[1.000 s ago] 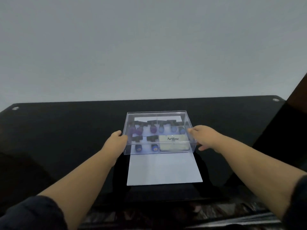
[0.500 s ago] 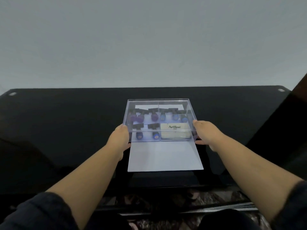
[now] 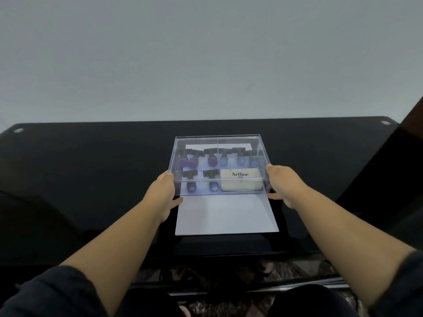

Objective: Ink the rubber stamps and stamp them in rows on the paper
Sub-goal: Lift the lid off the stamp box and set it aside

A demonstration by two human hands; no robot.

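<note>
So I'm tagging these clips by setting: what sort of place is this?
Probably a room at home or a small office, though I can't be sure. A glossy black glass table stands against a plain pale wall, and it holds a clear box of stamps and a white paper sheet.

Ahead of you a plain, pale grey-blue wall (image 3: 206,56) fills everything above the tabletop (image 3: 91,170), evenly lit and unmarked. The tabletop is glossy black with rounded far corners, and it mirrors dim shapes on its surface. Near each far corner of the tabletop you see a small round metal fitting (image 3: 18,130), one left and one right. At the right end of the tabletop a dark brown slanted edge (image 3: 412,115) rises against the wall. Below the near edge of the tabletop you glimpse a mottled, stone-patterned floor (image 3: 224,300).
</note>
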